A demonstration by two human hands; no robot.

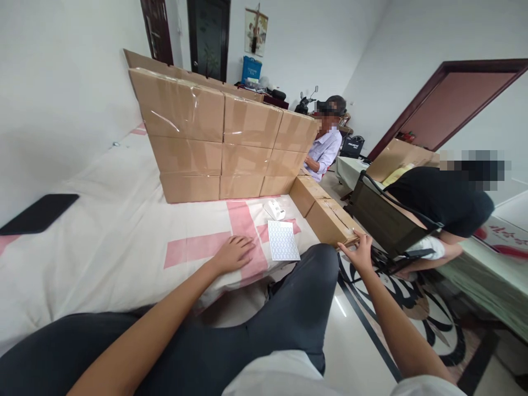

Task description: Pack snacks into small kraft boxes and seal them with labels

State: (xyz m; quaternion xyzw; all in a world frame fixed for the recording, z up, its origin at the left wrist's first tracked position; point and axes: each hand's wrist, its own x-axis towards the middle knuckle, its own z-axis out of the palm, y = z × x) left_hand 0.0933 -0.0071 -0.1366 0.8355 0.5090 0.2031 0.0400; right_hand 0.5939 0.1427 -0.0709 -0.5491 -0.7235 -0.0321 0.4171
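My left hand (233, 253) lies flat and open on the white-and-pink bed cover (103, 242), just left of a white sheet of small stickers (282, 240). My right hand (359, 254) grips the near corner of a brown cardboard box (330, 219) that sits at the bed's edge. A second box (307, 192) stands behind it. A small white device (275, 209) rests on the cover beyond the sticker sheet. My knee in dark trousers (305, 291) rises between the two hands.
A wall of stacked taped cardboard boxes (218, 137) stands across the bed. A black flat object (39, 213) lies at the far left. One person in a pale shirt (325, 151) sits behind the boxes; another in black (441, 203) bends over on a folding chair.
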